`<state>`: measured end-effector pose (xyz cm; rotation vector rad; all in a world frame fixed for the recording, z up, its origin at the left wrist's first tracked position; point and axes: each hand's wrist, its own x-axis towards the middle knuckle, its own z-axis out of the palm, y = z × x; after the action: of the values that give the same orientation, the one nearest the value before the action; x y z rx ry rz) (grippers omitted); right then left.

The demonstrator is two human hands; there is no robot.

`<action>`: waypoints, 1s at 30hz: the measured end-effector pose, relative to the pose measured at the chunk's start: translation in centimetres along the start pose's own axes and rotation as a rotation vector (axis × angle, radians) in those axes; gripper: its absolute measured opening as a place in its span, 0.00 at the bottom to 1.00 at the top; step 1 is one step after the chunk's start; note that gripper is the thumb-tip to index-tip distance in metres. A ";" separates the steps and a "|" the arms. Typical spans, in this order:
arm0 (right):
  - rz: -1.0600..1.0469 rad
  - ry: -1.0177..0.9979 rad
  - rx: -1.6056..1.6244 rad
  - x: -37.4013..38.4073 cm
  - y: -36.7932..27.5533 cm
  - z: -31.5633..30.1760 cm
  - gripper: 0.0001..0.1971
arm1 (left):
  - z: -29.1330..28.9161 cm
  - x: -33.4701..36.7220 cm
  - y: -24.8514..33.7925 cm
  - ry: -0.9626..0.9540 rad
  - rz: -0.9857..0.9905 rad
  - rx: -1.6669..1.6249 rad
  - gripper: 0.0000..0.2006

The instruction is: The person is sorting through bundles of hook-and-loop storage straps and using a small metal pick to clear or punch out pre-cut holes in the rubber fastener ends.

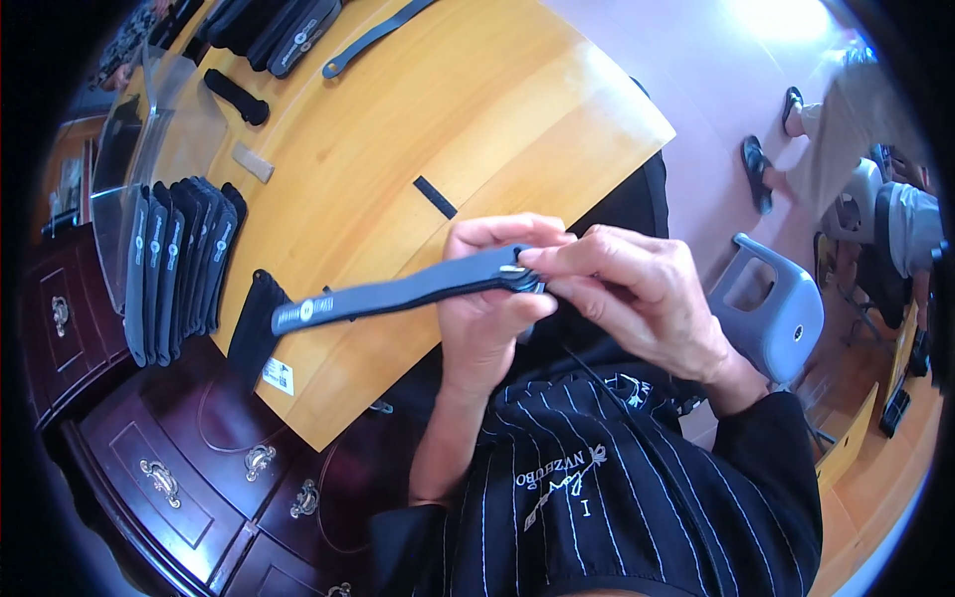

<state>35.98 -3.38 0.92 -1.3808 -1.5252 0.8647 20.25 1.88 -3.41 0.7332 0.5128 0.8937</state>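
Observation:
A long grey strap (388,292) with a dark underside stretches left from my hands, and a small light emblem marks its left part. Around its right end curls my left hand (473,333), thumb below and fingers behind it. With thumb and index finger my right hand (637,294) pinches the same end, where the layers lie together and a small shiny bit shows. The fingertips partly hide that end. Under the strap's far left tip lies a black piece of fabric (257,323) at the table's edge.
The yellow wooden table (368,149) carries a short black strip (435,197), a beige block (253,161), a black band (236,97) and another grey strap (378,40). Several similar straps (179,269) hang at the left. A grey stool (766,308) and a seated person are at right.

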 end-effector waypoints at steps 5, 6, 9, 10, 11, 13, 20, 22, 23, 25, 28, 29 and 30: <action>0.061 -0.005 0.024 -0.2 0.0 -0.4 0.09 | 0.0 -0.7 -0.1 0.100 -0.014 0.178 0.18; 0.064 -0.002 0.026 -0.3 0.1 -0.5 0.09 | 0.1 -0.7 0.1 0.099 -0.017 0.180 0.18; 0.069 -0.029 0.018 -0.5 0.1 -0.6 0.11 | 0.7 -0.4 0.6 0.095 -0.066 0.237 0.17; 0.069 -0.019 0.012 -0.5 0.2 -0.5 0.11 | 1.4 -0.3 0.7 0.149 -0.050 0.215 0.16; 0.069 -0.010 0.005 -0.5 0.2 -0.4 0.11 | 1.7 -0.2 0.7 0.202 -0.033 0.194 0.16; 0.103 -0.033 0.028 -0.5 -0.1 -0.4 0.11 | 0.7 -0.5 0.4 0.145 -0.014 0.155 0.15; 0.025 -0.007 0.056 -0.3 0.2 0.3 0.12 | -0.7 -0.8 -0.4 0.054 0.114 0.160 0.10; 0.017 -0.002 0.082 -0.3 0.7 0.6 0.12 | -0.7 -0.9 -0.5 0.055 0.125 0.116 0.08; 0.009 0.005 0.110 -0.3 0.8 0.7 0.12 | -0.8 -1.0 -0.4 0.051 0.118 0.146 0.09; 0.036 -0.004 0.104 -0.1 0.7 0.7 0.12 | -0.8 -1.4 -0.5 0.050 0.112 0.175 0.09; 0.054 -0.012 0.115 0.2 1.1 0.8 0.12 | -0.6 -2.0 -0.4 0.066 -0.006 0.106 0.10; 0.045 -0.012 0.133 0.2 1.3 0.9 0.13 | -0.6 -2.0 0.1 0.075 -0.061 0.113 0.11; 0.045 -0.015 0.136 0.3 1.2 1.0 0.13 | -0.7 -2.0 0.4 0.084 -0.116 0.121 0.11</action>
<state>35.54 -2.82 -0.52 -1.3162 -1.4238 0.9905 18.54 0.59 -3.35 0.7695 0.6821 0.7929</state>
